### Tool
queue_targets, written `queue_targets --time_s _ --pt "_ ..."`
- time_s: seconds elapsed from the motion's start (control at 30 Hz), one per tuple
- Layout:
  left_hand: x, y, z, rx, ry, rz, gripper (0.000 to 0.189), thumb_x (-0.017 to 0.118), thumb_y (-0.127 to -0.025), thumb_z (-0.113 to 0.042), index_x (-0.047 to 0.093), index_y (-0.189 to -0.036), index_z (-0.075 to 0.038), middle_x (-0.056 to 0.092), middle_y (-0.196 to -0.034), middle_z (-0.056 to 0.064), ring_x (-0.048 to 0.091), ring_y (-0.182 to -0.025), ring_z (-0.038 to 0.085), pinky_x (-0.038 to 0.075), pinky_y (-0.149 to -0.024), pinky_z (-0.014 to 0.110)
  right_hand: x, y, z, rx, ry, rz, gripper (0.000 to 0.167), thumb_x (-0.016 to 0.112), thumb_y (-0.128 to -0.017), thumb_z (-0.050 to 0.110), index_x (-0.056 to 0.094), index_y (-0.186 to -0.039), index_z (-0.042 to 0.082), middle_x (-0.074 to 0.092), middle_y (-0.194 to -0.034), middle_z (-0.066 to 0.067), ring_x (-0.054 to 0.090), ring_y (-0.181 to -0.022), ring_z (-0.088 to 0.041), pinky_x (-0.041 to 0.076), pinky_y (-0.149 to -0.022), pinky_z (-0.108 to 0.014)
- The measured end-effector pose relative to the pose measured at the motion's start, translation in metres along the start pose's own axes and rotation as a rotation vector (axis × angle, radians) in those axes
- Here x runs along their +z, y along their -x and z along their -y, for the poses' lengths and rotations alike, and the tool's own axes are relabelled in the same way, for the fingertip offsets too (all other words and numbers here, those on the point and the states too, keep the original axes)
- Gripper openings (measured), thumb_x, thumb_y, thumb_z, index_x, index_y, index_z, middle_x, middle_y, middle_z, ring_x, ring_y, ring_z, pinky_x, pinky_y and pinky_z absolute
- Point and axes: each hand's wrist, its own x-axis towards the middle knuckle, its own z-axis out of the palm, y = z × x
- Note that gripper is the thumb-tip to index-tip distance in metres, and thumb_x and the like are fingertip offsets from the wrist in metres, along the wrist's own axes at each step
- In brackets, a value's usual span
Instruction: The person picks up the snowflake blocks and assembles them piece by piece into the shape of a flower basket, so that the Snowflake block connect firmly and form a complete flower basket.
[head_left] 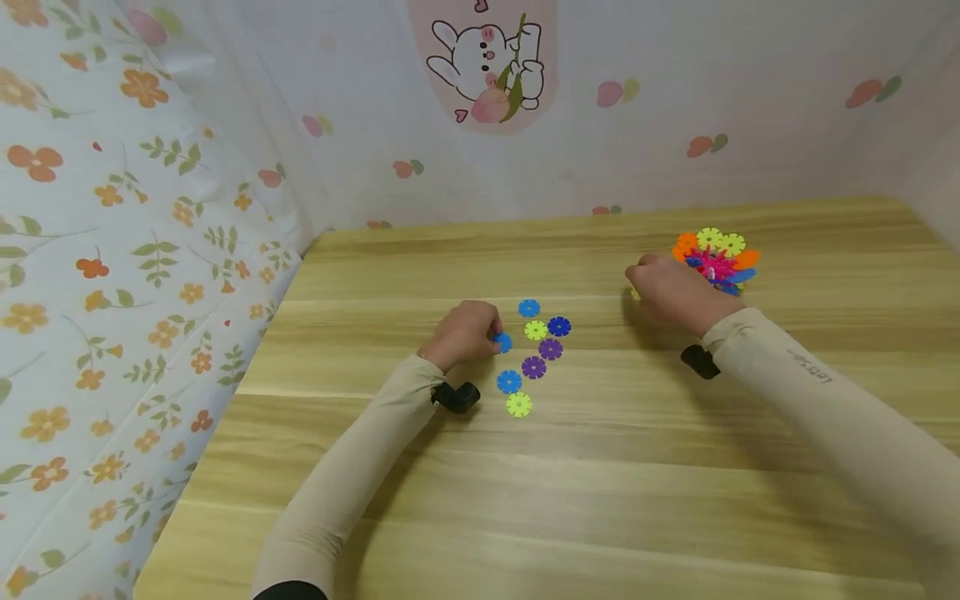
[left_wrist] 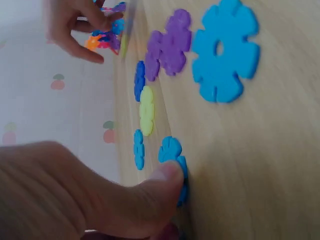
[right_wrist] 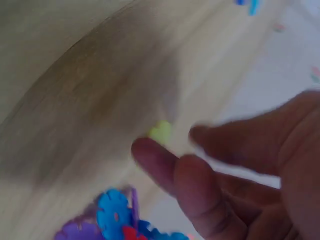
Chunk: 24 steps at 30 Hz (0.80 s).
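Observation:
My left hand (head_left: pixel 463 335) pinches the edge of a light-blue notched disc (head_left: pixel 503 342) low over the table. In the left wrist view the thumb lies on that disc (left_wrist: pixel 170 147); the fingers behind it are mostly hidden. My right hand (head_left: pixel 675 292) hovers beside the pile of colourful notched discs (head_left: pixel 712 262) at the right. Seen in the right wrist view, its thumb and forefinger stand apart, with a yellow disc (right_wrist: pixel 161 131) just beyond the forefinger. Whether the finger touches that disc I cannot tell.
Several loose discs lie in a curved row right of the left hand, among them a dark-blue disc (head_left: pixel 558 326), a purple disc (head_left: pixel 534 367) and a yellow-green disc (head_left: pixel 519 405). A patterned curtain (head_left: pixel 360 125) borders the wooden table (head_left: pixel 600 500) behind and at left.

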Motion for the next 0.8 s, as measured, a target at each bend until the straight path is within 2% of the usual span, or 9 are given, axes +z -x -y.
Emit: queue_targets --time_s 0.07,0.17,0.27,0.37,0.5,0.53,0.6,0.67,0.8 --pt "0.000 0.000 -0.002 0.016 -0.018 0.010 0.017 0.074 -0.089 -0.011 0.071 -0.103 -0.003 0.072 -0.103 0.009 0.064 -0.094 0.023 0.056 -0.087 0.036 0.007 -0.005 -0.001 0.013 0.029 0.015 0.013 0.066 -0.085 -0.008 0.063 -0.097 -0.012 0.064 -0.088 -0.026 0.064 -0.077 -0.034 0.059 -0.067 -0.044" --pt "0.001 0.001 -0.003 0.048 -0.027 -0.010 0.016 0.073 -0.089 -0.012 0.073 -0.102 -0.002 0.074 -0.102 0.009 0.065 -0.094 0.023 0.056 -0.086 0.035 0.014 -0.009 -0.005 0.022 0.035 0.015 0.003 0.061 -0.090 -0.008 0.061 -0.091 -0.011 0.063 -0.079 -0.023 0.063 -0.069 -0.033 0.058 -0.060 -0.043" --pt "0.000 0.003 -0.005 0.061 -0.020 -0.037 0.019 0.076 -0.089 -0.020 0.075 -0.097 -0.002 0.075 -0.095 0.009 0.064 -0.086 0.021 0.055 -0.079 0.033 0.017 -0.012 -0.007 0.020 0.026 -0.011 0.008 0.058 -0.092 -0.007 0.064 -0.087 -0.010 0.064 -0.076 -0.022 0.064 -0.066 -0.033 0.058 -0.057 -0.044" --pt "0.000 0.004 -0.007 0.064 -0.039 -0.053 0.026 0.082 -0.085 -0.027 0.077 -0.093 -0.004 0.075 -0.089 0.007 0.062 -0.080 0.019 0.053 -0.076 0.032 0.016 -0.015 -0.008 0.047 -0.009 -0.019 0.007 0.063 -0.089 -0.006 0.069 -0.091 -0.008 0.069 -0.083 -0.023 0.066 -0.073 -0.034 0.061 -0.064 -0.047" --pt "0.001 0.002 -0.009 0.074 -0.066 -0.065 0.028 0.087 -0.079 -0.024 0.077 -0.095 -0.003 0.076 -0.093 0.006 0.066 -0.085 0.020 0.056 -0.082 0.035 0.010 -0.020 -0.010 0.098 -0.096 0.047 0.021 0.069 -0.080 -0.008 0.075 -0.100 -0.003 0.073 -0.102 -0.023 0.063 -0.095 -0.040 0.060 -0.081 -0.050" --pt "0.002 0.001 -0.009 0.077 -0.066 -0.065 0.028 0.087 -0.079 -0.022 0.076 -0.096 -0.002 0.076 -0.094 0.007 0.067 -0.087 0.021 0.057 -0.083 0.035 0.009 -0.021 -0.011 0.101 -0.118 0.061 0.023 0.070 -0.078 -0.009 0.075 -0.100 -0.001 0.073 -0.104 -0.023 0.062 -0.097 -0.040 0.059 -0.082 -0.050" --pt "0.003 0.000 -0.007 0.082 -0.043 -0.063 0.029 0.087 -0.078 -0.020 0.075 -0.098 -0.002 0.075 -0.096 0.008 0.068 -0.089 0.022 0.057 -0.083 0.036 0.008 -0.021 -0.012 0.093 -0.151 0.071 0.023 0.070 -0.078 -0.009 0.077 -0.097 0.002 0.074 -0.102 -0.020 0.061 -0.096 -0.038 0.058 -0.081 -0.048" --pt "0.003 -0.003 -0.004 0.077 0.004 -0.057 0.029 0.088 -0.077 -0.019 0.072 -0.097 -0.003 0.074 -0.095 0.009 0.067 -0.088 0.023 0.056 -0.082 0.035 0.009 -0.021 -0.014 0.078 -0.187 0.058 0.019 0.070 -0.079 -0.006 0.078 -0.093 0.003 0.074 -0.096 -0.017 0.061 -0.089 -0.032 0.056 -0.078 -0.045" --pt "0.003 -0.006 0.007 0.065 0.150 -0.045 0.028 0.088 -0.078 -0.017 0.069 -0.096 -0.007 0.072 -0.092 0.008 0.064 -0.086 0.019 0.053 -0.081 0.032 0.008 -0.015 -0.014 0.062 -0.276 0.019 0.014 0.070 -0.086 -0.001 0.079 -0.094 0.004 0.076 -0.089 -0.013 0.061 -0.076 -0.021 0.054 -0.072 -0.041"
